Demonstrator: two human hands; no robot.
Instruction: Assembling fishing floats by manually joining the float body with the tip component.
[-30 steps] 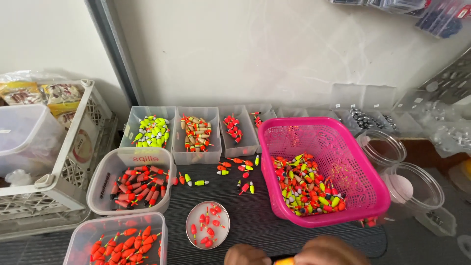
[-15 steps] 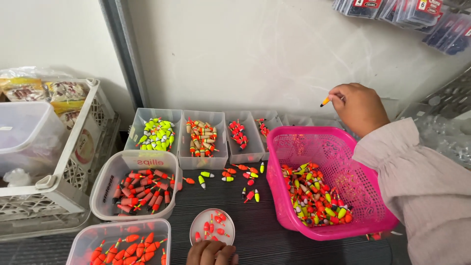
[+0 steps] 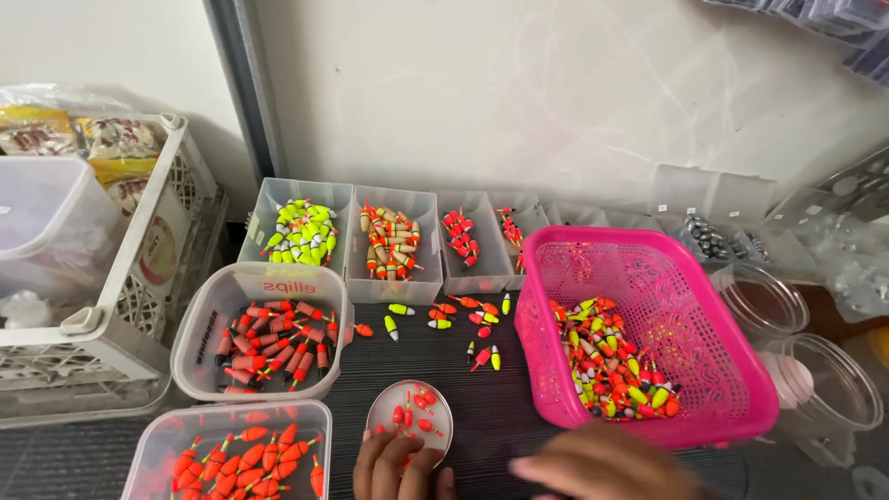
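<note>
From the head camera, both hands sit at the bottom edge of the view. The left hand (image 3: 394, 468) rests its fingertips on the near rim of a small round clear lid (image 3: 410, 421) that holds a few red floats; the fingers look curled against the rim, but whether the grip is clamped on it or only touching I cannot tell. The right hand (image 3: 602, 463) is blurred and low in front of the pink basket (image 3: 732, 370); half a second ago it was raised by the wall above the basket with a small float pinched in its fingers, and now no float shows in it and the state of its grip cannot be told. So that float has likely been set down somewhere, though where is not visible. The basket holds a heap of mixed floats (image 3: 611, 361). Loose floats (image 3: 477, 319) lie on the dark desk (image 3: 519, 407) between the basket and the round tub of red floats (image 3: 269, 338). Behind stand sorting bins (image 3: 394, 241).
</note>
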